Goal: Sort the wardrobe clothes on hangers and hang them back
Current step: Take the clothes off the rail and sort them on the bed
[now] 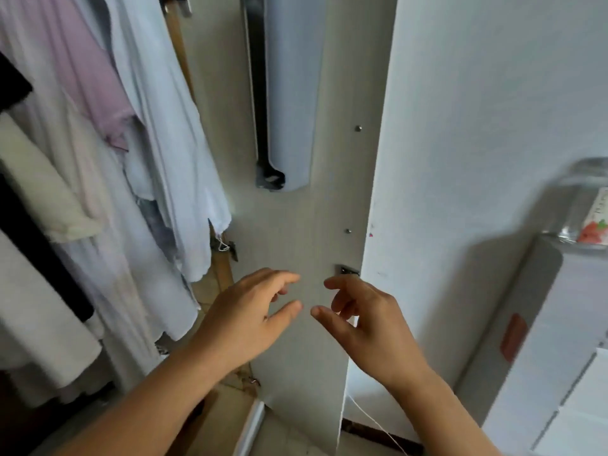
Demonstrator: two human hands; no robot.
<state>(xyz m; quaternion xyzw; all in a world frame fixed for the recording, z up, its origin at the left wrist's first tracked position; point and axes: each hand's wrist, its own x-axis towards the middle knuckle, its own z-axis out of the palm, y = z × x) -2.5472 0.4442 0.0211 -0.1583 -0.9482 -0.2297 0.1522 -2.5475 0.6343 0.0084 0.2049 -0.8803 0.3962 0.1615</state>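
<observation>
From the head camera, looking forward and down, both bare forearms reached in from the bottom edge toward the wardrobe. The left hand point(245, 319) was held out with its fingers loosely bent and its thumb apart from them, its grip spread and holding nothing. The right hand point(368, 327) hung just beside it, thumb and forefinger parted and the other fingers gently curled, its grip likewise spread on nothing. The two thumb tips were near each other but not touching, and both hands were in front of the pale wardrobe panel point(296, 245), with no clear contact.

The clothes hung on the left side of the wardrobe, well to the left of the hands. Among them were a pink garment point(82, 70), a pale blue-white garment point(171, 143) whose frayed hem ended above the left hand, a cream piece point(39, 179) and a black strip point(42, 245) crossing the lower left. The hangers themselves could not be made out.

A grey hanging piece with a dark edge point(286, 93) lay against the panel higher up. Two small metal studs point(358, 128) and a metal hinge plate point(346, 270) sat along the panel's right side, the plate just above the right hand. To the right stood a white wall point(493, 110), and a blurred white appliance point(559, 357) with a red label filled the lower right corner.
</observation>
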